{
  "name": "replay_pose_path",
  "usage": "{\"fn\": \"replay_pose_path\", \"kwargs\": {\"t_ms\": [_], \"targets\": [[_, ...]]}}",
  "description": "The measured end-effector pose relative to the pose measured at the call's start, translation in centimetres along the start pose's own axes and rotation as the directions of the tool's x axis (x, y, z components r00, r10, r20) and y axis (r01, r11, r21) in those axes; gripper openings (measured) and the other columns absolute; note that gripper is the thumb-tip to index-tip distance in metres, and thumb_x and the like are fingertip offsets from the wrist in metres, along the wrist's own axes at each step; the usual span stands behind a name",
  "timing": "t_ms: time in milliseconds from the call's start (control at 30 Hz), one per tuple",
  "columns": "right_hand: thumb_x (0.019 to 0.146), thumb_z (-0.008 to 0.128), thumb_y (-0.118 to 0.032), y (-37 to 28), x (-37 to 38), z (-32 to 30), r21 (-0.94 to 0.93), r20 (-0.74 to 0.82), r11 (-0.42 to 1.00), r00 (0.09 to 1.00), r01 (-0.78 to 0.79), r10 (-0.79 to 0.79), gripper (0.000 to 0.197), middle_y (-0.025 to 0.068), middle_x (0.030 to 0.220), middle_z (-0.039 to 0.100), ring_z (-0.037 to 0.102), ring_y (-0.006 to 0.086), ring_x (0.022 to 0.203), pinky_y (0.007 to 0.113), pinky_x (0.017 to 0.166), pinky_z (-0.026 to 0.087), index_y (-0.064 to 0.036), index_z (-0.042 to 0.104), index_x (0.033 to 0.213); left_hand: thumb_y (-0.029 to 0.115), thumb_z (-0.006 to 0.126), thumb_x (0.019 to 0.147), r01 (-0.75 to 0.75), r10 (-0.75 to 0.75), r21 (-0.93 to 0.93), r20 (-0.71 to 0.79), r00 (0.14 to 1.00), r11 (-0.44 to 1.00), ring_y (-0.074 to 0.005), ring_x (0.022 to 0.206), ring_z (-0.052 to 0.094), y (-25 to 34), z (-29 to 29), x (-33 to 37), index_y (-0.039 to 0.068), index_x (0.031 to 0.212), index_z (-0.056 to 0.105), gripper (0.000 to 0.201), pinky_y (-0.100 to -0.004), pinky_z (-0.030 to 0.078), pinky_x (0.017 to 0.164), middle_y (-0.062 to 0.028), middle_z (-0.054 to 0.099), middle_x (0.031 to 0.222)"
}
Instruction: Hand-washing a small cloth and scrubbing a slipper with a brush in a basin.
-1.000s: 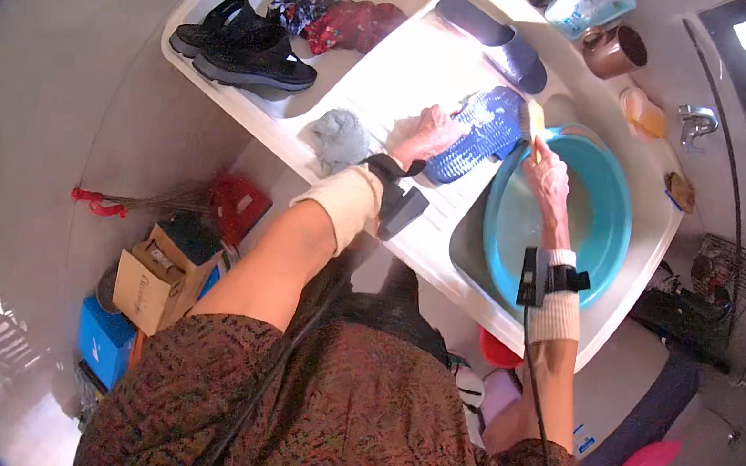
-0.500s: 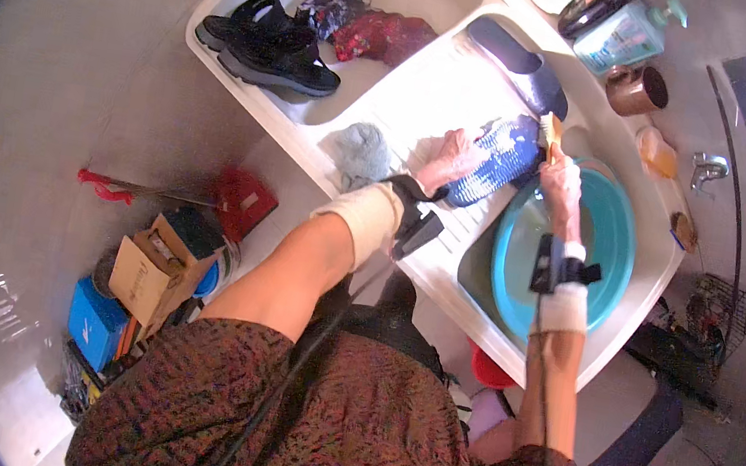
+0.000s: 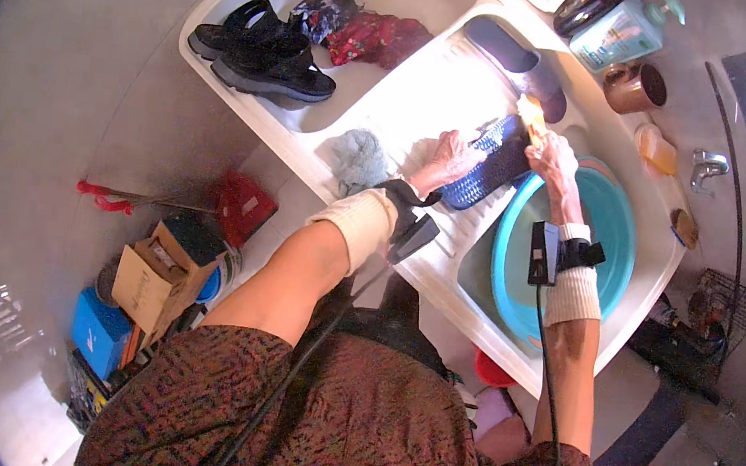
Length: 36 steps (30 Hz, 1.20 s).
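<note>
On the ribbed middle part of a white sink (image 3: 460,263), my left hand (image 3: 450,160) is closed on the edge of a blue slipper (image 3: 492,169) with a textured surface. The slipper lies tilted, one side bright and the other dark. My right hand (image 3: 553,157) grips a scrubbing brush (image 3: 533,120) with a yellowish handle, at the slipper's far end; its bristles are blurred. Just beyond lies another dark slipper (image 3: 507,49). A grey-blue cloth (image 3: 359,162) sits left of my left hand. Below my right wrist stands a turquoise basin (image 3: 620,256) with water in it.
Black sandals (image 3: 274,69) and a red patterned cloth (image 3: 378,39) occupy the left sink bowl. Along the back ledge stand a pump bottle (image 3: 620,37), a brown cup (image 3: 636,89) and a soap dish (image 3: 657,150). A tap (image 3: 708,169) juts from the right wall.
My right hand has moved slightly up and left with the brush. The slipper has tilted, so more of its dark side shows. My left hand stays on its edge.
</note>
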State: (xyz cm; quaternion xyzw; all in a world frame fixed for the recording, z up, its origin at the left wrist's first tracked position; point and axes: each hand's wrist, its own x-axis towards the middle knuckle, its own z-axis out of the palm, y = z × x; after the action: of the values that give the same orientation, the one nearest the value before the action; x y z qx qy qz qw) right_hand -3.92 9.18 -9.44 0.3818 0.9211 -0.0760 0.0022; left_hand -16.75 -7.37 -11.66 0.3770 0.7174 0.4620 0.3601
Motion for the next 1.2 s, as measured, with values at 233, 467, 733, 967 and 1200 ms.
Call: {"fn": "replay_pose_path", "kwargs": {"t_ms": [233,467,733,967,1200], "targets": [[0.082,0.043,-0.016,-5.5,-6.9,-2.1,-0.185,0.180,0.929,0.940,0.321,-0.289,0.045,0.0153,0.064,0.061,0.063,0.0308,0.058,0.047,0.053,0.051,-0.0293,0.047,0.125,0.025,0.059,0.074,-0.064,0.063,-0.007,-0.052,0.997,0.998,-0.0260,0.063,0.054,-2.2,-0.8,-0.1,-0.001,0.084,0.058,0.028,-0.0357,0.044,0.060,-0.0146,0.059,0.071],[0.080,0.045,-0.014,-2.6,-3.8,0.3,0.008,0.022,0.995,0.995,-0.096,0.096,0.033,0.0211,0.069,0.061,0.061,0.0359,0.063,0.045,0.058,0.050,-0.0197,0.058,0.110,0.025,0.062,0.073,-0.195,0.206,0.112,-0.097,0.974,0.974,-0.0335,0.065,0.058,-3.4,1.6,1.5,-0.003,0.083,0.059,0.030,-0.0408,0.045,0.062,-0.0205,0.060,0.073],[0.076,0.053,-0.017,3.9,-17.9,-1.6,0.468,0.080,0.868,0.986,-0.169,0.149,0.050,0.0195,0.095,0.061,0.061,0.0331,0.082,0.040,0.070,0.048,-0.0184,0.045,0.125,0.033,0.061,0.077,0.000,0.000,-0.002,-0.021,1.000,1.000,-0.0287,0.077,0.059,-2.3,-0.9,0.5,-0.003,0.100,0.059,0.044,-0.0356,0.046,0.070,-0.0194,0.062,0.086],[0.076,0.052,-0.017,11.6,-23.0,10.2,0.384,0.202,0.773,0.862,-0.506,0.465,0.049,0.0207,0.098,0.061,0.063,0.0291,0.084,0.037,0.072,0.048,-0.0143,0.048,0.125,0.009,0.065,0.077,0.357,-0.182,-0.499,0.365,0.913,0.790,-0.0184,0.086,0.060,0.7,0.0,-0.9,-0.006,0.105,0.054,0.034,-0.0298,0.050,0.078,-0.0143,0.061,0.097],[0.077,0.055,-0.013,0.9,-17.9,-3.3,0.674,-0.215,0.738,0.964,0.031,0.155,0.050,0.0188,0.100,0.060,0.063,0.0275,0.077,0.034,0.069,0.049,-0.0152,0.047,0.126,-0.006,0.058,0.077,0.336,-0.268,-0.844,0.239,0.933,0.418,-0.0225,0.088,0.058,2.4,3.1,-2.1,-0.004,0.105,0.041,0.033,-0.0327,0.050,0.078,-0.0150,0.054,0.101]]}}
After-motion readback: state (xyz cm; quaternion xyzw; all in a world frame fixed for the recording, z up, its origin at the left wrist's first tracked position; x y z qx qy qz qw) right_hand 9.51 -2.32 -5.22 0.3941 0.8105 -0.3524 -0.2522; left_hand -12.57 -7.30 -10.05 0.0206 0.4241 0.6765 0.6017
